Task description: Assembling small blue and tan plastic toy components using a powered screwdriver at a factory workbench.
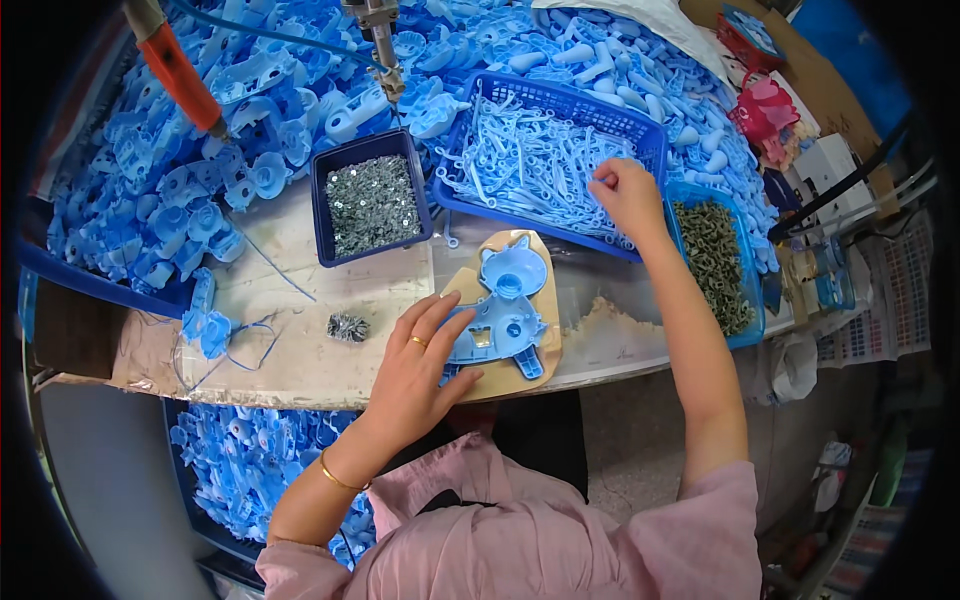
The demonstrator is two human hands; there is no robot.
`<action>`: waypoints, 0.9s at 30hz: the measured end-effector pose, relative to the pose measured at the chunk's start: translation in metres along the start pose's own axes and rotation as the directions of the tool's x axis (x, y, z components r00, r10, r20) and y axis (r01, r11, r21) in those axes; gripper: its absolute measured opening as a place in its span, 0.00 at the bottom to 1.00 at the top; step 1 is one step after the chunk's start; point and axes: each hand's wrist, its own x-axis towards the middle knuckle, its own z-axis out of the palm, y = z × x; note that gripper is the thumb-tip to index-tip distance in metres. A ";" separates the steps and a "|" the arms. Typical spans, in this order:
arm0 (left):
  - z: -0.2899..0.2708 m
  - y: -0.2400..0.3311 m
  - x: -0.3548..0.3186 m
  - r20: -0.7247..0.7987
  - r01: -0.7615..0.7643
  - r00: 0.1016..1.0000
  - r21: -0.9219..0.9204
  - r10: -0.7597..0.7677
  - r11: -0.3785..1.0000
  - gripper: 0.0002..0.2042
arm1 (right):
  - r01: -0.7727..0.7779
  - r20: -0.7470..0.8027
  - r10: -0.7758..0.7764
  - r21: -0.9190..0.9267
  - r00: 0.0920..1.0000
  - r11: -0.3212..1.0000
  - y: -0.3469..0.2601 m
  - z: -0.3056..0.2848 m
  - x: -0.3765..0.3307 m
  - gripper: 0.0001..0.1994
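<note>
My left hand (pixel 420 365), with a gold ring and its fingers spread, rests on the left side of a blue plastic toy shell (pixel 512 325). The shell is shaped like an animal with a round cup-like head and lies on a tan fixture board (pixel 548 352). Part of it is hidden under my fingers. Over the right end of a blue basket (pixel 470 200), my right hand (pixel 628 198) has thumb and fingertips pinched together. Whatever they pinch is too small to make out. Light-blue thin plastic pieces with ring-shaped ends (pixel 530 160) fill the basket.
A dark bin of small metal screws (pixel 370 205) stands left of the basket; a blue tray of greenish-brown small parts (pixel 712 250) is right. Blue shells (pixel 180 190) heap behind. An orange-handled tool (pixel 180 75) and a metal driver head (pixel 380 45) hang above. Another bin (pixel 265 470) sits below.
</note>
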 end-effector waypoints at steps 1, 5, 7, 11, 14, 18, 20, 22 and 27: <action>0.000 0.000 0.001 -0.004 -0.004 1.000 0.003 0.004 1.000 0.32 | -0.002 -0.002 0.002 -0.001 1.000 1.000 0.002 -0.003 0.002 0.12; 0.000 0.001 0.002 -0.014 -0.003 1.000 0.016 0.003 1.000 0.30 | -0.014 0.050 0.018 -0.085 0.999 0.996 -0.010 -0.021 -0.004 0.13; 0.000 0.001 0.002 -0.018 -0.004 1.000 0.013 0.005 1.000 0.30 | 0.052 0.054 -0.043 -0.176 0.998 0.983 -0.018 -0.017 -0.011 0.13; 0.004 0.006 0.006 -0.017 -0.038 0.999 0.012 0.039 0.999 0.30 | 0.200 0.001 -0.216 -0.391 0.976 0.899 -0.018 -0.007 -0.013 0.10; 0.005 0.008 0.005 -0.007 -0.030 1.000 0.005 0.030 1.000 0.30 | 0.164 0.007 -0.174 -0.370 0.985 0.914 -0.017 -0.001 -0.006 0.10; 0.004 0.008 0.005 -0.007 -0.036 0.999 0.010 0.036 0.999 0.31 | 0.188 -0.064 -0.221 -0.331 0.973 0.925 -0.012 0.003 -0.002 0.09; 0.003 0.007 0.005 -0.010 -0.036 0.999 0.003 0.036 0.999 0.31 | 0.224 -0.073 -0.268 -0.363 0.961 0.904 -0.018 0.003 0.000 0.08; 0.003 0.007 0.004 -0.007 -0.027 1.000 0.008 0.027 1.000 0.30 | 0.183 0.052 -0.175 -0.302 0.983 0.936 -0.029 0.000 0.002 0.08; 0.002 0.009 0.005 -0.009 -0.029 1.000 0.004 0.029 1.000 0.30 | -0.007 0.025 0.003 0.168 1.000 0.986 -0.016 -0.013 0.022 0.10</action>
